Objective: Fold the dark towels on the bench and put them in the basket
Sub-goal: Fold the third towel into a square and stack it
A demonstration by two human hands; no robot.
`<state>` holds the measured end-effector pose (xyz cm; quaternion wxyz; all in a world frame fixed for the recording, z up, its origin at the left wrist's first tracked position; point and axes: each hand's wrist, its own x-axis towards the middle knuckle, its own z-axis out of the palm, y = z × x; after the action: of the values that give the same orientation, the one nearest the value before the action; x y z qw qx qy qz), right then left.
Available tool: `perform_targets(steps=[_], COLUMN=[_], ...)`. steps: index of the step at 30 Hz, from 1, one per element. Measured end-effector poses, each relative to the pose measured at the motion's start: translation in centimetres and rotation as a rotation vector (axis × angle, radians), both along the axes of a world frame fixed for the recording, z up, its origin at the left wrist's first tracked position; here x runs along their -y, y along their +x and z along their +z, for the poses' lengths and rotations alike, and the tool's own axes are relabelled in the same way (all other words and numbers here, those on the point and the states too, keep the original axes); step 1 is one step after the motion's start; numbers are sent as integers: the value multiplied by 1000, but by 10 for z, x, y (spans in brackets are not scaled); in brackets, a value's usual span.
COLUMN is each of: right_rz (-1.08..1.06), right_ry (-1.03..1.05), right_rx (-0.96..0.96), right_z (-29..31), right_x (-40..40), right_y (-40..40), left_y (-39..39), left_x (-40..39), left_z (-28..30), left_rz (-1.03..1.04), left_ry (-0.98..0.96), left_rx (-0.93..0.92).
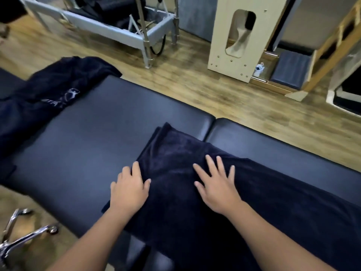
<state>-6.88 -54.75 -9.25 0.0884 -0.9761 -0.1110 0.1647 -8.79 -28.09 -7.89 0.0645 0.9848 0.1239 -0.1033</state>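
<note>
Both hands lie flat with fingers spread, holding nothing. The left hand (130,187) presses the edge and the right hand (216,185) the middle of a dark blue fluffy towel (175,153), probably to smooth the fold on the black padded bench (93,130). More crumpled dark towels (50,89) wait further left. I see no basket.

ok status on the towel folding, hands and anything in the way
Left hand and right hand open, flat on the folded towel. Second towel crumpled at the bench far end. No basket in view; nothing in the way.
</note>
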Motion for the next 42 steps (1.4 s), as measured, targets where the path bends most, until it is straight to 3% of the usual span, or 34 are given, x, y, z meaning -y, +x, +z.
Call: perform_targets(steps=[4, 8, 11, 15, 17, 20, 22, 25, 27, 30, 32, 35, 37, 42], right_rz=[104, 3, -199, -313, -371, -488, -481, -308, -194, -4, 226, 508, 519, 506], right_ry=[-3, -6, 79, 15, 49, 287, 447, 332, 150, -29, -5, 79, 103, -159], right_rx=[-40, -68, 21, 50, 43, 158, 263, 160, 82, 286, 377, 117, 68, 298], right_z=[-3, 1, 8, 16, 15, 19, 22, 13, 5, 4, 3, -1, -3, 2], right_x=[-61, -104, -132, -159, -163, -165, -171, -185, -189, -199, -204, -197, -190, -200], right_y=[32, 83, 116, 143, 152, 159, 159, 153, 147, 130, 118, 115, 127, 141], left_y=[-11, -24, -38, -48, -49, -54, -59, -66, -69, -74, -75, -72, -69, -56], left_x=[-37, -79, -96, -102, -106, -118, -126, -127, -124, -111, -99, -90, -94, -106], left_z=[2, -2, -12, -13, -9, 2, 0, -2, 4, 5, 3, 1, -2, -6], left_rz=[153, 345, 366, 172, 167, 299, 379, 319, 264, 93, 40, 112, 120, 178], left_ry=[-132, -703, -898, -666, -750, -971, -889, -445, -318, -132, -121, -141, -146, -364], left_rx=[-114, 2, 8, -99, -78, -104, -102, -169, -178, -60, 49, -102, -141, -183])
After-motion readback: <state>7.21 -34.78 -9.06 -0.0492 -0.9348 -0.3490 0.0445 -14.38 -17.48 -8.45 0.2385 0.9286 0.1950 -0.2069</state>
